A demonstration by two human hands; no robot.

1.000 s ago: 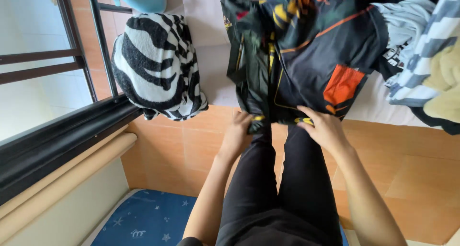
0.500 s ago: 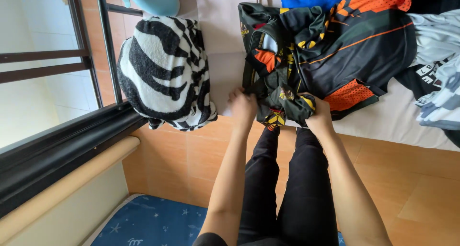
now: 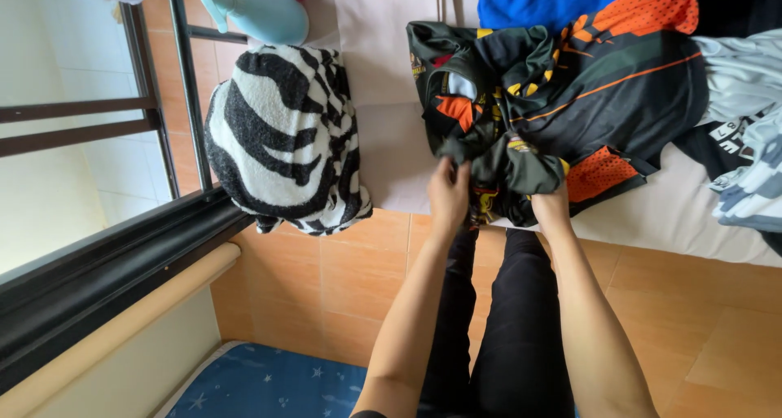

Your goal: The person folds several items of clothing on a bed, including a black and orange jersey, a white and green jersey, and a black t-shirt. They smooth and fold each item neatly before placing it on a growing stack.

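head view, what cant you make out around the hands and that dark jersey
- Right hand: fingertips buried in the folds of the dark jersey, head view.
- Left hand: fingertips tucked into the same cloth.
- Blue garment: cut off by the top edge.
- Grey striped clothes: cut off by the right edge.

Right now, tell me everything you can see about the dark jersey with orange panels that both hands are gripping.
The dark jersey is a thin, sporty-looking fabric, black and dark green with orange mesh-like panels, a thin orange stripe and small yellow marks. It lies crumpled and partly bunched on the pale bed sheet, its lower edge hanging over the bed's side. The left hand and right hand pinch its gathered hem. A blue garment lies at its top edge, grey clothes to one side.
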